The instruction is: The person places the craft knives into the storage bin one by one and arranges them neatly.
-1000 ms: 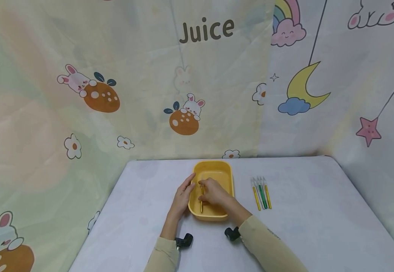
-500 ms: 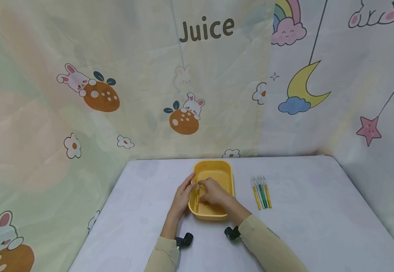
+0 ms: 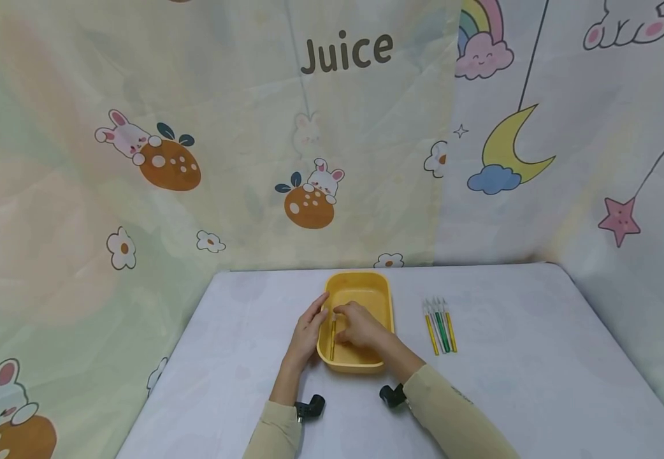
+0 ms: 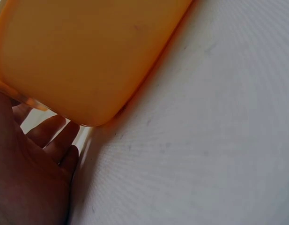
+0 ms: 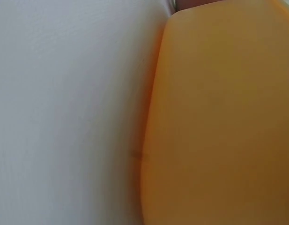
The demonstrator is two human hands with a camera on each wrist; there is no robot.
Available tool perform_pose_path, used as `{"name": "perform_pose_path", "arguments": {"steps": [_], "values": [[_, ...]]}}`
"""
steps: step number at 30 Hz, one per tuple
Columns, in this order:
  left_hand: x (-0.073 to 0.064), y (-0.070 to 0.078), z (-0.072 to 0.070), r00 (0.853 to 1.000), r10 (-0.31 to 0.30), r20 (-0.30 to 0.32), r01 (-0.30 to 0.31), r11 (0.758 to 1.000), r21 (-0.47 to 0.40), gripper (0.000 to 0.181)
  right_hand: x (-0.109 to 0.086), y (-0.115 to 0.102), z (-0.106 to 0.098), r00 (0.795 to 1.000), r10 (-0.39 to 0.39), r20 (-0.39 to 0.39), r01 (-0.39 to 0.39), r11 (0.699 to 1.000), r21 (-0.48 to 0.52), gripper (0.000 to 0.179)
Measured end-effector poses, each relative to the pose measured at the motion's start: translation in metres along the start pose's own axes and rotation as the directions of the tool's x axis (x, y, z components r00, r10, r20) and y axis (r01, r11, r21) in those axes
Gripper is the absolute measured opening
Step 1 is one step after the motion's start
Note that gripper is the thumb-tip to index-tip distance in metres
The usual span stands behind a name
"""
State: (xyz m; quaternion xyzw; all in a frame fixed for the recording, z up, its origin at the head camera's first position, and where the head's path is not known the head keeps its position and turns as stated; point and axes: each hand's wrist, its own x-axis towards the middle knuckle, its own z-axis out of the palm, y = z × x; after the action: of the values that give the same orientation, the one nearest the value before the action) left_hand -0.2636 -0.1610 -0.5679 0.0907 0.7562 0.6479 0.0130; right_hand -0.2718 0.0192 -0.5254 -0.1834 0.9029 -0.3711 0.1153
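A yellow tray (image 3: 366, 290) lies on the table, with one slim yellow pen-like stick (image 3: 332, 341) lengthwise along the left of its floor. My right hand (image 3: 360, 325) reaches into the tray; its index fingertip is right at the stick's upper end, and the thumb is just to the right of the stick. My left hand (image 3: 306, 331) rests against the tray's left side with extended fingers at the rim. In the left wrist view, fingers (image 4: 62, 138) touch beneath the tray's edge. The right wrist view shows mostly the tray's outer wall (image 5: 219, 112), the right hand being hidden.
Several similar slim sticks (image 3: 440, 326), yellow, white and green with pale pointed tips, lie side by side to the right of the tray. A pale cloth covers the table (image 3: 510, 357). Behind it hangs a printed cloth backdrop (image 3: 240, 159).
The yellow stick has shifted left within the tray, from between the right thumb and index finger to beside the left wall. The left hand and the tray have stayed put.
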Motion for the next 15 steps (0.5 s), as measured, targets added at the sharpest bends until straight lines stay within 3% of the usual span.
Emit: {"name": "perform_pose_path", "arguments": {"steps": [8,15], "values": [[-0.001,-0.003,0.000,1.000,-0.007,-0.005,0.007,1.000,0.003,0.046,-0.004,-0.001,-0.004,0.997,-0.050,-0.066,0.047,0.998,-0.033,0.060],[-0.001,0.000,0.000,1.000,-0.016,-0.010,0.016,1.000,0.002,0.046,-0.012,-0.006,-0.019,0.991,-0.062,-0.119,0.061,0.998,-0.014,0.060]]}}
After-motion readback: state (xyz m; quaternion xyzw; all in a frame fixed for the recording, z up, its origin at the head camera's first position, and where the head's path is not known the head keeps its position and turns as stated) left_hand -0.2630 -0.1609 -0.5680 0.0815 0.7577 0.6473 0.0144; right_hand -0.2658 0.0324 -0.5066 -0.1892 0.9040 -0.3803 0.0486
